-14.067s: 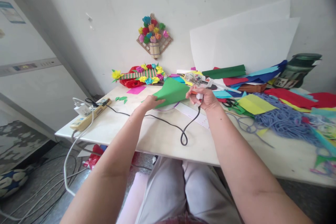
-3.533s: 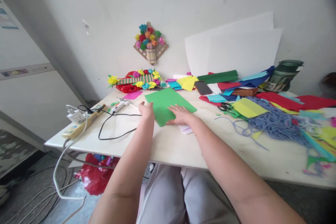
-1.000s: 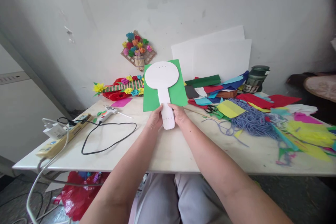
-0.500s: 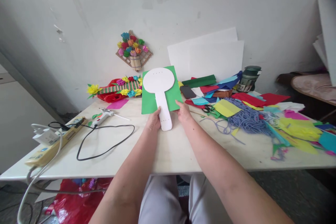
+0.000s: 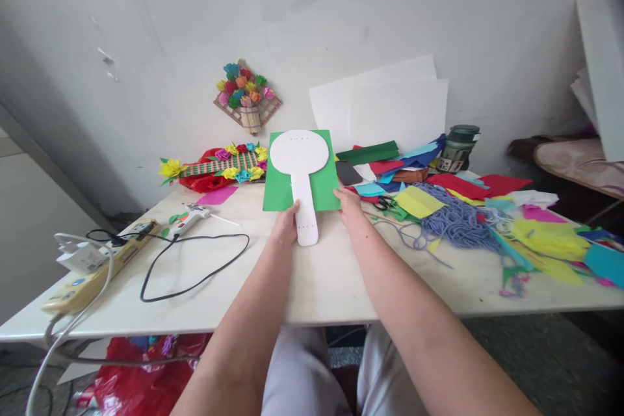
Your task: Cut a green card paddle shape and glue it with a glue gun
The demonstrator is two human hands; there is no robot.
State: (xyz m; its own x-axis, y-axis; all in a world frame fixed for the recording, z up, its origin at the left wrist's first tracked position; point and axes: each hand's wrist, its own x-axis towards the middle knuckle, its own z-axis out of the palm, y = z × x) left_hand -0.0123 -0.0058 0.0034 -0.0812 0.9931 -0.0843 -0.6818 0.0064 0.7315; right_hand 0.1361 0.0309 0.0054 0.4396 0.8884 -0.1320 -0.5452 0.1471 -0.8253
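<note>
A white paddle-shaped cutout point(image 5: 299, 152) with a rounded oval head, a long handle and rows of small dots lies against a green paper sheet point(image 5: 325, 183). Both are held up in front of me over the table. My left hand point(image 5: 285, 226) is closed at the handle's left side, its thumb on the handle edge by the sheet's bottom; its other fingers are mostly hidden. At the sheet's lower right corner, my right hand point(image 5: 350, 205) pinches the green paper, apart from the handle.
To the left lie a glue gun point(image 5: 191, 220) with a black cord and a power strip point(image 5: 100, 270). Bluish yarn point(image 5: 455, 224), coloured paper, scissors point(image 5: 384, 203) and a phone point(image 5: 348, 173) spread over the right. A flower-decorated piece point(image 5: 221, 167) and a dark jar point(image 5: 458, 148) stand behind.
The green sheet has turned a little and now sits squarer behind the white cutout. My right hand has shifted slightly right with its corner. The whole view has moved a little.
</note>
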